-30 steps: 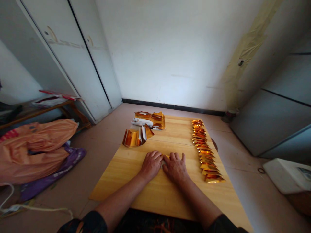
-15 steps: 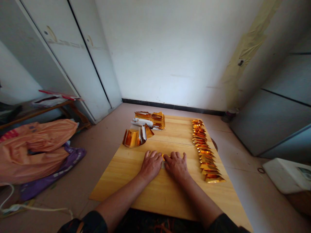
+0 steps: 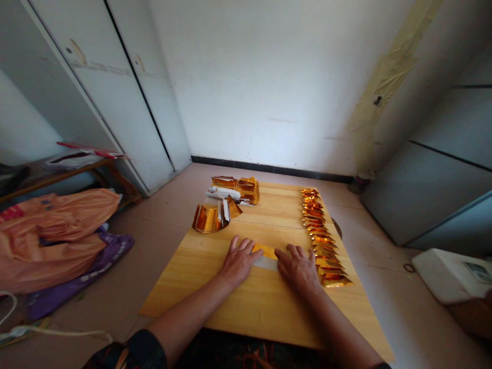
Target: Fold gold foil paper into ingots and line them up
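My left hand [image 3: 239,260] lies flat on the wooden table [image 3: 265,302], fingers spread, pressing the left end of a folded gold paper strip [image 3: 266,256]. My right hand [image 3: 299,266] rests flat on the strip's right end, fingers stretched out. Between the two hands the strip shows a gold upper edge and a pale underside. Just right of my right hand runs a row of several folded gold pieces [image 3: 319,233] along the table's right side.
Curled gold sheets [image 3: 211,217] and a stack of gold paper packs [image 3: 236,188] sit at the table's far left. Orange and purple bags [image 3: 57,236] lie on the floor to the left. A white box [image 3: 449,274] stands on the floor at right.
My hands were together over the strip; my right hand has slid right along it, and my left hand's fingers have flattened out, uncovering the strip between them.
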A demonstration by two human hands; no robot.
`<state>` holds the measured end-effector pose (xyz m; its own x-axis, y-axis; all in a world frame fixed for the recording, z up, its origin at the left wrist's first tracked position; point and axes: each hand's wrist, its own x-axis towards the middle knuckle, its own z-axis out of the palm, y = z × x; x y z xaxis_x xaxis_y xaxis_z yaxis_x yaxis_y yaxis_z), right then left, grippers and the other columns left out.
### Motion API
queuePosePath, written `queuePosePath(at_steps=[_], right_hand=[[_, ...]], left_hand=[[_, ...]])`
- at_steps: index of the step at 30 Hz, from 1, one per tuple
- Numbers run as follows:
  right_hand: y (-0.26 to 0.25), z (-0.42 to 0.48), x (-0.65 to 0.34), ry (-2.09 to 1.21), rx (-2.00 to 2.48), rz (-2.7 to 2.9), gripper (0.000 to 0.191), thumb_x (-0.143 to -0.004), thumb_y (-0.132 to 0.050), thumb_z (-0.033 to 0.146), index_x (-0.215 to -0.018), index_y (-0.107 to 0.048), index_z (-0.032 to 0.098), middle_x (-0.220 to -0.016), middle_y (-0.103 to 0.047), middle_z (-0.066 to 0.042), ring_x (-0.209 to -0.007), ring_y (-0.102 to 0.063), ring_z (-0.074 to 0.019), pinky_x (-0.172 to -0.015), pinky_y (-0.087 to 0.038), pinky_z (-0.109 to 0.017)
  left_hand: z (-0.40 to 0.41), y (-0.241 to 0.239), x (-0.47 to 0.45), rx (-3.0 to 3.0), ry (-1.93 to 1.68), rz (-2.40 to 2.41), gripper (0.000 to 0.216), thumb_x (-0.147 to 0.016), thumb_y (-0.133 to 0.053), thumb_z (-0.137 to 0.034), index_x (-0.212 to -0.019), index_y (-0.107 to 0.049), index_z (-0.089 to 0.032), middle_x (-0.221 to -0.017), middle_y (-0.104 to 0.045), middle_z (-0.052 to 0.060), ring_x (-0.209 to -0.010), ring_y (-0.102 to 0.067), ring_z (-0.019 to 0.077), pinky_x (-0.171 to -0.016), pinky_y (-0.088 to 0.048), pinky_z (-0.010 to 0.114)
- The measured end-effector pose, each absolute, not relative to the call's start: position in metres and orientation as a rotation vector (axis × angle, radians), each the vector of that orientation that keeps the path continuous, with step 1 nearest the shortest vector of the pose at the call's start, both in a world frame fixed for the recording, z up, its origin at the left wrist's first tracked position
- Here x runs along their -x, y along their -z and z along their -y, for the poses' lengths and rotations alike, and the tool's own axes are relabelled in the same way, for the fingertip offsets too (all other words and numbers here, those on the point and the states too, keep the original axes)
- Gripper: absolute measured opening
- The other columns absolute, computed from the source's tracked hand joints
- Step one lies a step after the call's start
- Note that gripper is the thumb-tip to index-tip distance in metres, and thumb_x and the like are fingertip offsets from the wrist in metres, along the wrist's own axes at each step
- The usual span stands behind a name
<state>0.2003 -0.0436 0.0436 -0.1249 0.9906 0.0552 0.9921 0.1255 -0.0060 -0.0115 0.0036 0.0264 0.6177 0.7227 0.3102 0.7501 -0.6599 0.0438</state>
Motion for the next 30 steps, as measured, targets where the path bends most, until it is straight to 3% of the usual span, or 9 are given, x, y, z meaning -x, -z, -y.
queuePosePath(at_steps=[6,10,14,18,22,25,30], right_hand=[[-0.045,0.049,-0.206,0.073,2.039,2.293,0.034,-0.091,-0.043,0.036,-0.123,-0.054,0.035,-0.133,-0.049,-0.007,-0.117,-0.043,-0.0262,-0.097,-0.028,-0.053],[-0.053,0.052,-0.200,0.137,1.877,2.329,0.036,-0.090,-0.044,0.028,-0.124,-0.054,0.031,-0.137,-0.047,-0.007,-0.122,-0.039,-0.0251,-0.103,-0.022,-0.050],[-0.058,0.050,-0.197,0.064,1.716,2.420,0.031,-0.089,-0.047,0.022,-0.115,-0.060,0.030,-0.131,-0.053,-0.005,-0.119,-0.041,-0.0229,-0.103,-0.023,-0.044],[-0.048,0.044,-0.204,-0.086,1.603,2.527,0.027,-0.087,-0.053,0.028,-0.113,-0.061,0.030,-0.128,-0.054,-0.005,-0.113,-0.046,-0.0209,-0.094,-0.033,-0.035],[-0.032,0.037,-0.212,-0.124,1.519,2.480,0.028,-0.088,-0.054,0.031,-0.115,-0.061,0.030,-0.120,-0.059,-0.006,-0.107,-0.049,-0.0222,-0.090,-0.035,-0.036],[-0.026,0.033,-0.214,-0.144,1.452,2.417,0.025,-0.087,-0.056,0.029,-0.111,-0.064,0.029,-0.115,-0.061,-0.006,-0.104,-0.050,-0.0223,-0.088,-0.035,-0.036],[-0.024,0.027,-0.213,-0.180,1.377,2.331,0.018,-0.087,-0.058,0.026,-0.100,-0.069,0.028,-0.104,-0.063,-0.006,-0.097,-0.052,-0.0203,-0.086,-0.036,-0.035]], left_hand=[[-0.004,-0.033,0.009,2.775,0.486,1.241,0.027,-0.089,-0.049,-0.016,-0.106,-0.060,-0.033,-0.105,-0.060,0.002,-0.108,-0.047,0.0208,-0.104,-0.021,0.058],[-0.003,-0.036,0.004,2.770,0.492,1.235,0.020,-0.089,-0.049,-0.018,-0.102,-0.062,-0.029,-0.104,-0.059,0.003,-0.110,-0.046,0.0229,-0.103,-0.022,0.058],[-0.006,-0.033,-0.002,2.861,0.398,1.148,0.017,-0.090,-0.047,-0.018,-0.097,-0.062,-0.019,-0.097,-0.061,0.005,-0.096,-0.051,0.0204,-0.088,-0.040,0.039],[-0.012,-0.029,-0.003,2.926,0.346,1.149,0.017,-0.089,-0.045,-0.014,-0.091,-0.062,-0.016,-0.089,-0.060,0.005,-0.085,-0.052,0.0183,-0.076,-0.043,0.030],[-0.006,-0.031,-0.003,2.936,0.309,1.195,0.019,-0.088,-0.046,-0.014,-0.098,-0.061,-0.018,-0.092,-0.060,0.005,-0.087,-0.052,0.0187,-0.078,-0.044,0.031],[0.004,-0.036,-0.004,2.911,0.315,1.202,0.026,-0.086,-0.054,-0.025,-0.111,-0.059,-0.023,-0.103,-0.059,0.007,-0.096,-0.052,0.0223,-0.083,-0.045,0.036],[0.012,-0.037,-0.006,2.861,0.352,1.243,0.030,-0.082,-0.061,-0.035,-0.110,-0.061,-0.024,-0.110,-0.057,0.009,-0.100,-0.052,0.0245,-0.087,-0.044,0.040]])
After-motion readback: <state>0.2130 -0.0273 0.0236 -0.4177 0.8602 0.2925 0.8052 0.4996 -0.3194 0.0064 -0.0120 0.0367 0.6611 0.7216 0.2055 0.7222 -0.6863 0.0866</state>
